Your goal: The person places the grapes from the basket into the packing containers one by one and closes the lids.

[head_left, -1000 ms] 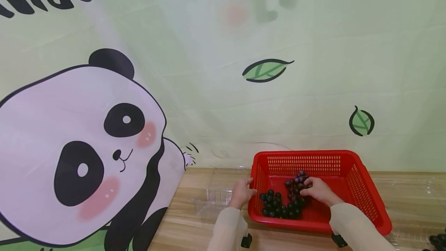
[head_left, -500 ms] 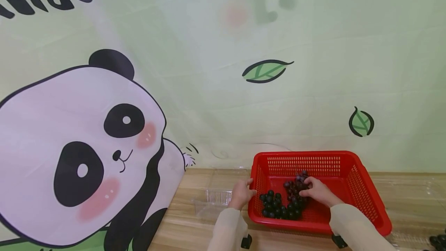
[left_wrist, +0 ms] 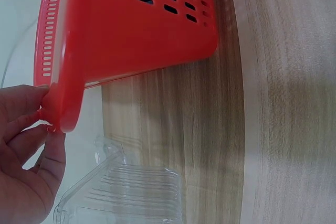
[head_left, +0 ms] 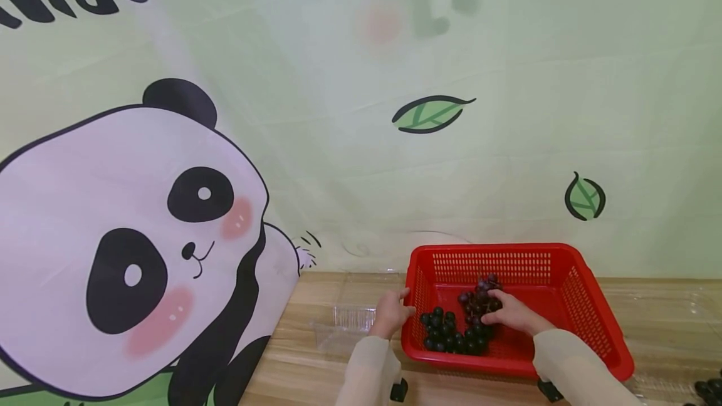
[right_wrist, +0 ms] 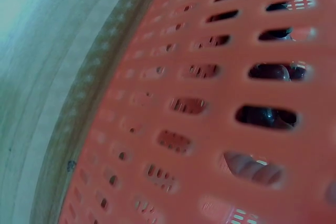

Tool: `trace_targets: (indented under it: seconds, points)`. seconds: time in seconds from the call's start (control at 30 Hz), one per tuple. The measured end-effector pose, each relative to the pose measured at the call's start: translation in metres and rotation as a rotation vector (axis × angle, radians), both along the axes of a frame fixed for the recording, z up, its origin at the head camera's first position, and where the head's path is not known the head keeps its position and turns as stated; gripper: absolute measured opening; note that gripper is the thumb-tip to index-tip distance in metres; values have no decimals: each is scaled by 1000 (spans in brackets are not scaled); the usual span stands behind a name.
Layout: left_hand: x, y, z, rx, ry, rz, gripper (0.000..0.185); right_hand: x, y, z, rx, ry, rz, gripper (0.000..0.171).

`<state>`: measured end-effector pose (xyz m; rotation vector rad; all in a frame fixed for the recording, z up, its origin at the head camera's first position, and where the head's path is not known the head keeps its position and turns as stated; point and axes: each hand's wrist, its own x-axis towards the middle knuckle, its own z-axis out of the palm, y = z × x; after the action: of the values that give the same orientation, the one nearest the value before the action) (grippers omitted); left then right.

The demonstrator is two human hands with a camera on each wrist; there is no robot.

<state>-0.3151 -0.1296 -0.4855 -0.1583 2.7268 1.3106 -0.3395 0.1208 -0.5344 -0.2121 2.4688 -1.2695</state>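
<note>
we see the left hand (head_left: 390, 315) pinching the basket (head_left: 598, 315), which sits on the worktop (head_left: 287, 343) beside a clear box (head_left: 354, 317). inside the basket, the right hand (head_left: 517, 313) curls loosely round grapes (head_left: 472, 303), thumb and fingers slightly parted.

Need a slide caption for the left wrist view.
Left hand holds the red basket at its rim, clear plastic container nearby on the wood-grain tabletop.

Soft, even light fills the head view, across the panda backdrop (head_left: 507, 80). The left wrist view is dimmer, with highlights along the rim (left_wrist: 68, 51) of the red basket (left_wrist: 142, 30) and shadow on the worktop (left_wrist: 220, 145). The right wrist view is washed out and blurred.
</note>
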Motion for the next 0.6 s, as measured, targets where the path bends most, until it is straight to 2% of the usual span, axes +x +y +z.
trace_targets:
  seconds: [0.13,0.37,0.6]
  points:
    - [0,0,0,-1,-8,3,48,3,-1,1,16,0,13,71]
    - [0,0,0,-3,-3,-1,47,5,1,1,22,15,92,63]
    - [0,-1,-1,-2,0,-2,48,3,0,-2,24,19,77,56]
